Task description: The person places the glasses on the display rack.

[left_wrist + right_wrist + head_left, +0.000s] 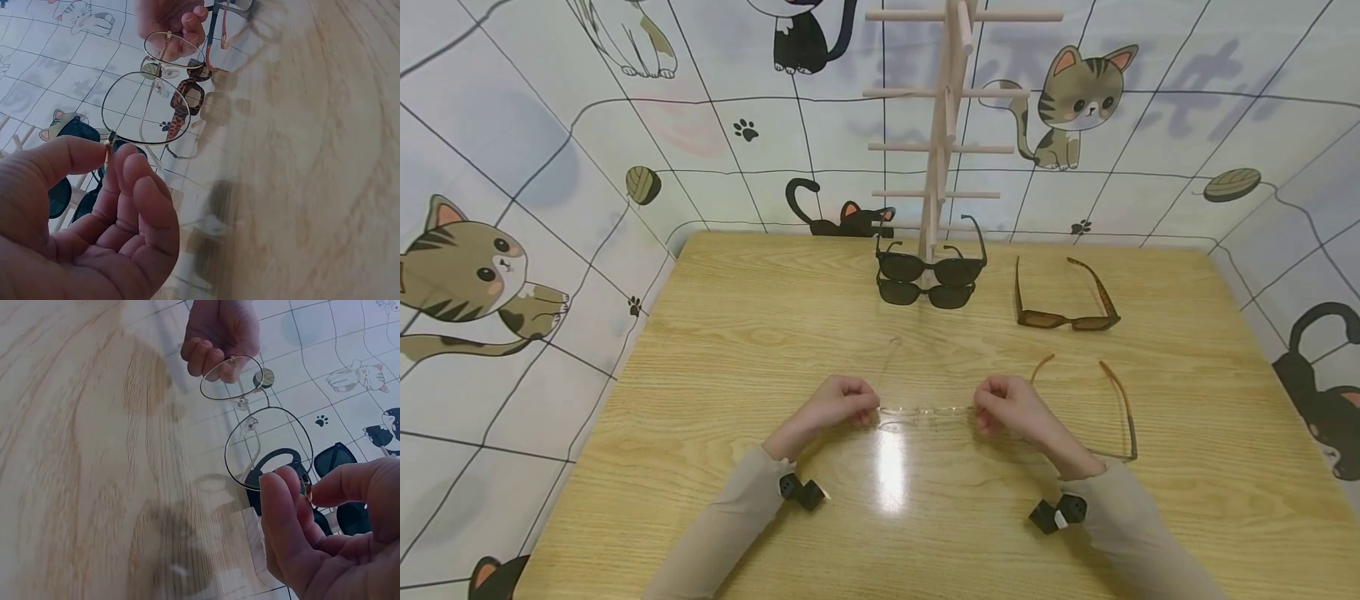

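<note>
A pair of thin metal-rimmed eyeglasses (925, 411) with clear lenses spans the gap between the two hands. My left hand (842, 402) pinches its left end between thumb and fingers, by the hinge. At the opposite hinge, my right hand (1009, 406) holds the frame the same way. The round lenses (147, 107) show plainly in the left wrist view, with a slim temple behind them. From the right wrist, the near lens (269, 450) sits just beyond the fingertips. In the head view the front is nearly edge-on, close over the wooden table (760, 333).
A wooden rack (938, 158) with several crossbars stands at the back; two black sunglasses (902, 267) are at its base. Tortoiseshell sunglasses (1037, 320) lie back right. Glasses with brown-tipped temples (1127, 408) lie partly behind the right forearm. Cat-print cloth (700, 125) surrounds the table.
</note>
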Demonstrator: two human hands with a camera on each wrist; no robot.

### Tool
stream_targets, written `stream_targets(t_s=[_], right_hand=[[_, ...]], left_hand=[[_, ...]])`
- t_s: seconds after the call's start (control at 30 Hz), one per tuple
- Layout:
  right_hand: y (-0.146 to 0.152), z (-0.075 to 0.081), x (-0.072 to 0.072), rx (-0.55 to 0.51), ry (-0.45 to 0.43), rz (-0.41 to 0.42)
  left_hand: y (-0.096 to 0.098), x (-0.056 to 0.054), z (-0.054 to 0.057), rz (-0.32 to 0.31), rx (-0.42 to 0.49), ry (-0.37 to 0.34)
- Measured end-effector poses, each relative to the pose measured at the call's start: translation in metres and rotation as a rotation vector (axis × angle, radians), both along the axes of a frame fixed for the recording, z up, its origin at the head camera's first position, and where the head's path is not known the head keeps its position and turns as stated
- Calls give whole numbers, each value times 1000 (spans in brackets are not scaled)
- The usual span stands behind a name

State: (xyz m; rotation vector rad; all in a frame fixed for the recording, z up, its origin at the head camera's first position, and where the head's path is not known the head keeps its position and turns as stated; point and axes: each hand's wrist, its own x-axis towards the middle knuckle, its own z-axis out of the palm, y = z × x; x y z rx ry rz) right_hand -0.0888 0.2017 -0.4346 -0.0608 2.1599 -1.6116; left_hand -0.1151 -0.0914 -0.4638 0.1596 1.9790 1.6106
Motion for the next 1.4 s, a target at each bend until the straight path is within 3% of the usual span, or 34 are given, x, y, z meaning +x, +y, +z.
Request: stream_targets(t_s=[0.2,0.47,0.6,0.93,1.4], right_hand=[[-2,3,1,-14,10,-21],[-4,9,4,-50,60,-1],[-5,13,6,-83,79,4],[-7,23,8,-109,127,4],[-4,51,8,-113,205,-47]], left_hand=[[0,-1,1,17,74,-3],[1,0,9,107,189,-126],[0,1,14,129,211,-137],[0,8,26,165,259,-87],[4,14,61,147,327,-3]])
